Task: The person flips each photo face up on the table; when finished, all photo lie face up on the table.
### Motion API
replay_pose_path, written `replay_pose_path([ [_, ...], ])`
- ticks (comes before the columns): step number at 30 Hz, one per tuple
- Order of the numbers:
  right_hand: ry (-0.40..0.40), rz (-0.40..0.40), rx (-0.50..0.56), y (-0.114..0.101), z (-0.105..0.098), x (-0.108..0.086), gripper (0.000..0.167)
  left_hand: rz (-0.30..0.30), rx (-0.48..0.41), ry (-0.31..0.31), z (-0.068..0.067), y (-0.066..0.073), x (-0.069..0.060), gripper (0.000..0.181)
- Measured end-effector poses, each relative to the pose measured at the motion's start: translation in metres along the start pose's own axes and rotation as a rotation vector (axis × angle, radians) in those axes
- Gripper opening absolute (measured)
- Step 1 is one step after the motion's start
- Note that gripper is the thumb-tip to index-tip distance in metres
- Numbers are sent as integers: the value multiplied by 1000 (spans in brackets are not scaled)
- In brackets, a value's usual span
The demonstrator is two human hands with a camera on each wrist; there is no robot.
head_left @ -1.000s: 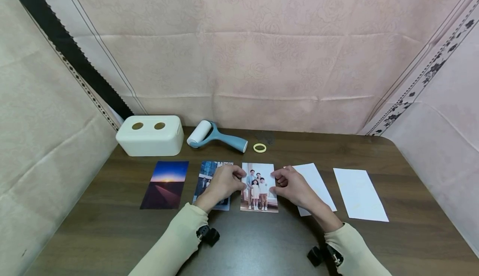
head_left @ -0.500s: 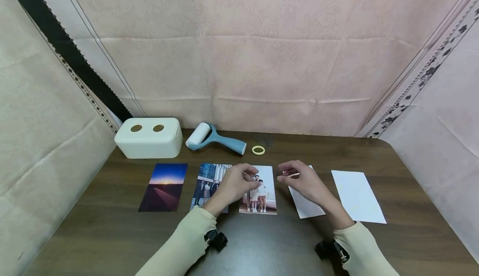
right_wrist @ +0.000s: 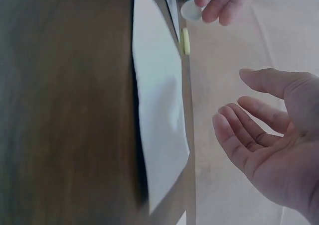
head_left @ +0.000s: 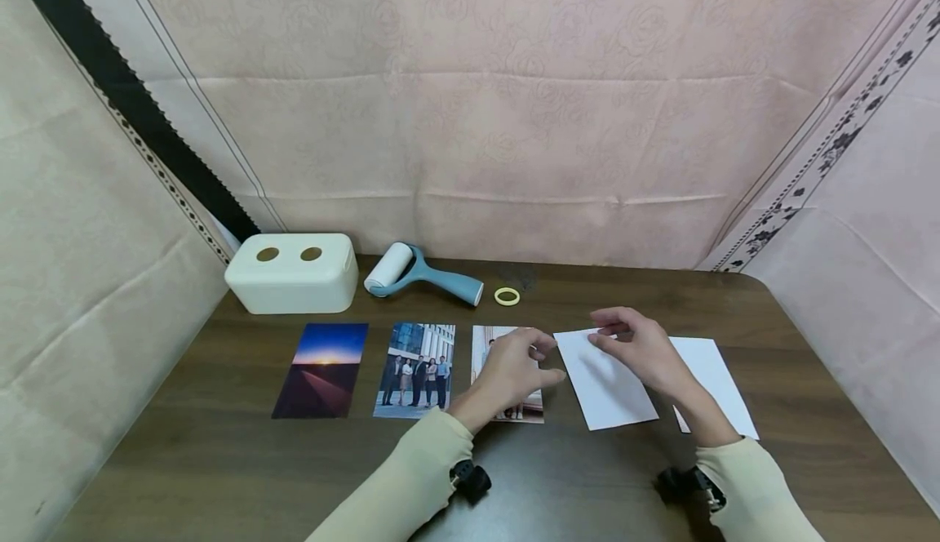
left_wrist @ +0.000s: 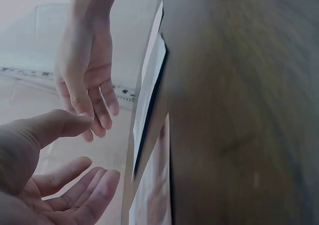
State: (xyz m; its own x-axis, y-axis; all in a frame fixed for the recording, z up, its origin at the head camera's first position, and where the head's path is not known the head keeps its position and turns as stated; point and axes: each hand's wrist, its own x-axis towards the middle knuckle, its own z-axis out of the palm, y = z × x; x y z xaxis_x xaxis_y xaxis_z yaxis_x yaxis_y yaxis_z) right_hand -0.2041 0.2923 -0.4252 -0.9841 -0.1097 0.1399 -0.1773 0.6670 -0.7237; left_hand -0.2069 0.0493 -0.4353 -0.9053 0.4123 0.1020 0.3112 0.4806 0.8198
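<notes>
Ok so rn the L hand [head_left: 510,370] is loose w/ fingers apart, hovering over the people photo [head_left: 527,410], fingertips right by the far corner of the nearer blank sheet [head_left: 605,391]. R hand [head_left: 642,354] is over that sheet's far edge, thumb & fingers spread. Neither's gripping anything afaict; both wrist cams show air btwn thumb & fingers.

The sheet's on the table [head_left: 558,477], btwn the people photo & the other white sheet [head_left: 723,387]. Imo it'll handle like photo paper or thin card: v. light, a bit springy, easy to crease or smudge, prob slides on the wood. There's a dark strip under its near edge in the R wrist view, so it may sit slightly proud there, can't tell for sure. I'd pinch it by the side edges or corners, fingers off the face.

Room-wise: narrow gaps to both neighbours, so sideways is tight. Yellow ring [head_left: 507,304] & lint roller [head_left: 457,284] are beyond the row, more to the L, so watch going that way. Most open wood is on the person's side, tho the forearms hang over part of it.
</notes>
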Motion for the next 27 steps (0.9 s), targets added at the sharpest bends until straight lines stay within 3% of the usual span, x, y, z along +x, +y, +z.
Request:
replay_pose_path([
  [11, -5, 23, -26, 25, -18, -10, 42, 50, 83, -52, 27, 15, 7, 43],
  [18, -24, 13, -18, 41, -27, -13, 43, 7, 189, -115, 45, 23, 9, 49],
  [27, -83, 41, -36, 53, -36, -18, 41, 117, 361, -144, 61, 25, 9, 57],
])
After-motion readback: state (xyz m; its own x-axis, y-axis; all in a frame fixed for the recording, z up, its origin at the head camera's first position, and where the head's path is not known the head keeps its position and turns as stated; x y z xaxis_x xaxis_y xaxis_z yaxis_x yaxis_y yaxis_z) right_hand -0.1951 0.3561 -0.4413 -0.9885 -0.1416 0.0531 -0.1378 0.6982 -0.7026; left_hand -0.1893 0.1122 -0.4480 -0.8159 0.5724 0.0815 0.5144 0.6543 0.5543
